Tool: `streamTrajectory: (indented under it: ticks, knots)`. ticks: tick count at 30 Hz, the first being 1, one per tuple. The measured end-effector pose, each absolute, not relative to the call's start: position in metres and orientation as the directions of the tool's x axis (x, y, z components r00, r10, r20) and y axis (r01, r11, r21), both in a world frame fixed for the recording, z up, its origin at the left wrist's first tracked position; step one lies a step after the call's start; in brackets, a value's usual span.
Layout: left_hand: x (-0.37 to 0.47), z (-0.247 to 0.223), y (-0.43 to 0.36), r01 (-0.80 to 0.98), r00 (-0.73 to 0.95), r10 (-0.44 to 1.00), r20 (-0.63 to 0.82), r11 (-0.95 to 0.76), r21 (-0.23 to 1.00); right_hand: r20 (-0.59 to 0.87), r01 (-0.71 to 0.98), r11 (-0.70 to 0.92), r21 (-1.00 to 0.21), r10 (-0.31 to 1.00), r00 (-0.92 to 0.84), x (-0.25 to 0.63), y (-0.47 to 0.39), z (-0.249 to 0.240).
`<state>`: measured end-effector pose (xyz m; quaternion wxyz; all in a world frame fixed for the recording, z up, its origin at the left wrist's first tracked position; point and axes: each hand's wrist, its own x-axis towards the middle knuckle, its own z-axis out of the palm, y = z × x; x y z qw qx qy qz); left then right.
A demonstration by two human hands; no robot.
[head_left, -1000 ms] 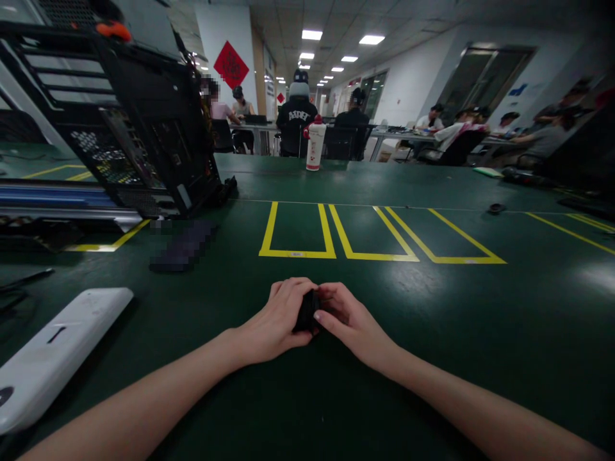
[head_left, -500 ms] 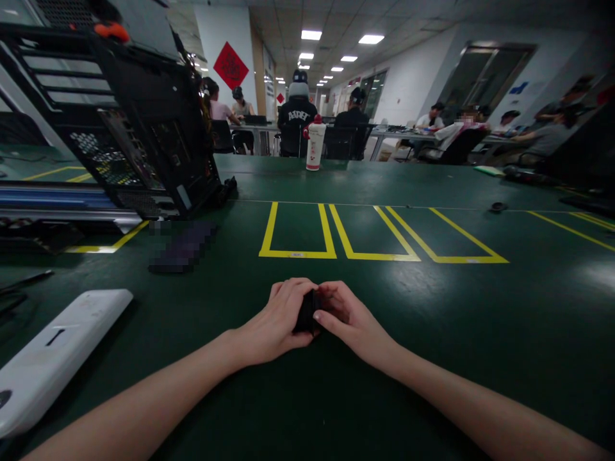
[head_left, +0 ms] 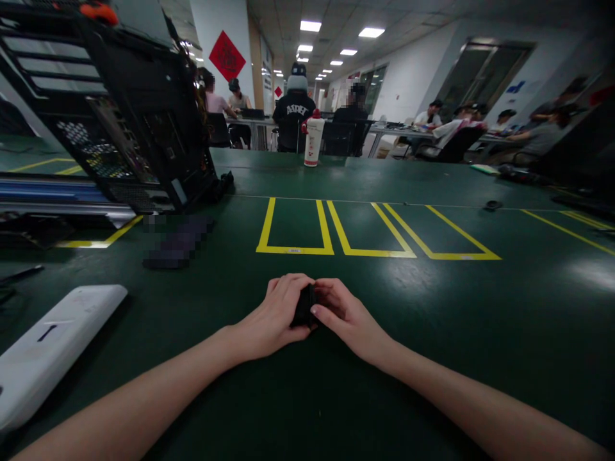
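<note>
Between my two hands, low on the green table, is a small black boxy object; its exact kind does not show. My left hand is wrapped over its left side, with the fingers across the far edge and the thumb along the near one. From the right, my right hand grips its edge with thumb and fingertips. Much of the object is hidden by my fingers.
Yellow tape outlines mark the table ahead. At left stand a black computer case, a white elongated device and a blurred dark item. A white bottle stands farther back. People sit beyond.
The whole view has shifted slightly, with the scene a little up and left. Both hands keep almost the same hold on the black object.
</note>
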<state>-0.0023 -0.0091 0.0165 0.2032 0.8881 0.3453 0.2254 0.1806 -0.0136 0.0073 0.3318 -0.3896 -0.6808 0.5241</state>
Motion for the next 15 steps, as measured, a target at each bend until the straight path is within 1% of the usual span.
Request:
streamTrajectory:
  ticks: [2,5,7,9,12,15]
  knots:
    - [-0.0028,0.0163,-0.0093,0.52,0.665,0.702,0.256,-0.68,0.517,0.05,0.197,0.171,-0.965,0.862,-0.504,0.1816,-0.0146,0.0069]
    - [-0.0034,0.0131,-0.0087,0.513,0.653,0.707,0.272,-0.677,0.528,0.115,0.128,0.216,-0.968,0.835,-0.539,0.1837,-0.0156,0.0051]
    - [-0.0033,0.0103,-0.0081,0.51,0.64,0.713,0.287,-0.673,0.535,0.134,0.067,0.199,-0.978,0.835,-0.534,0.1837,-0.015,0.0036]
    - [-0.0028,0.0085,-0.0076,0.509,0.634,0.716,0.293,-0.671,0.539,0.108,0.043,0.151,-0.988,0.85,-0.515,0.1822,-0.0134,0.0025]
    - [-0.0021,0.0093,-0.0074,0.508,0.639,0.713,0.288,-0.672,0.538,0.057,0.085,0.11,-0.99,0.877,-0.476,0.1799,-0.0111,0.0024]
    - [-0.0022,0.0134,-0.008,0.506,0.642,0.714,0.278,-0.667,0.546,0.034,0.147,0.117,-0.982,0.879,-0.476,0.1804,-0.0105,0.0033]
